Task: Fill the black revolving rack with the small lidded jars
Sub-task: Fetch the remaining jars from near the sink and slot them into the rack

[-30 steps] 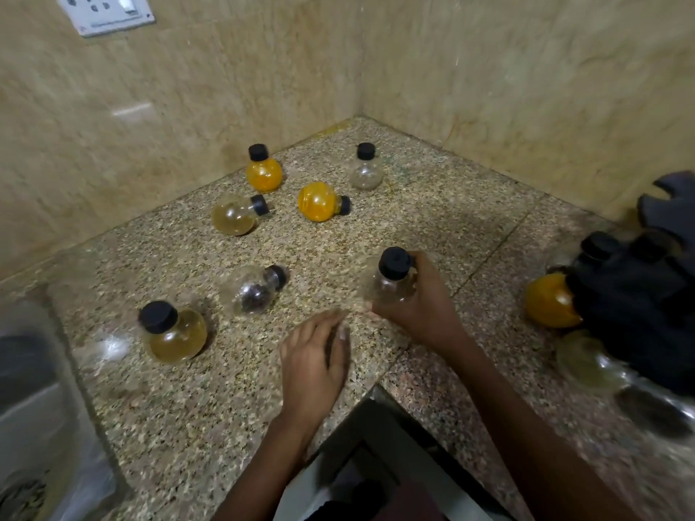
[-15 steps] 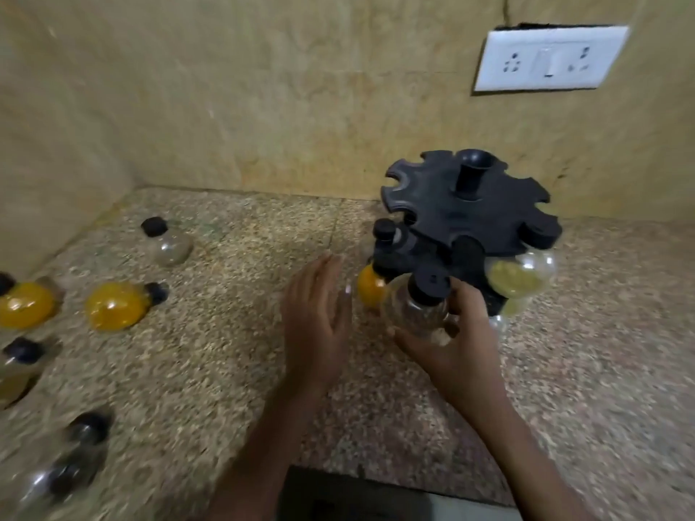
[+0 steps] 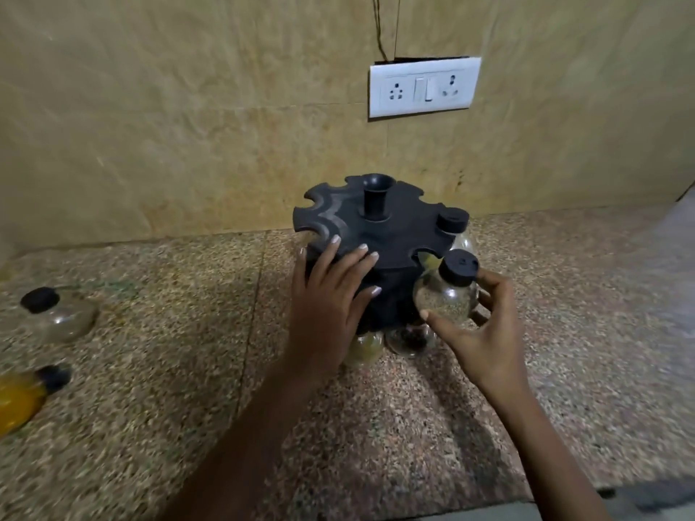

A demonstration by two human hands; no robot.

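The black revolving rack [image 3: 398, 235] stands on the granite counter near the wall, its notched top disc facing me. My left hand [image 3: 331, 295] rests on the disc's near left edge with straight fingers. My right hand [image 3: 477, 329] grips a round clear jar [image 3: 443, 298] with a black lid, held tilted just at an empty notch on the rack's near right side. Another lidded jar [image 3: 453, 223] hangs in a slot at the right. Two more jars [image 3: 410, 338] show under the rack, partly hidden by my hands.
Loose jars lie on the counter at the left: a clear jar [image 3: 56, 314] with a black lid and an orange-filled jar [image 3: 18, 404] on its side. A white socket plate [image 3: 425, 90] sits on the wall behind. The counter edge [image 3: 564, 505] runs along the bottom right.
My view has swung right from the loose jars to the rack. My left hand has come down onto the top disc. The right hand has lifted its jar up to a notch.
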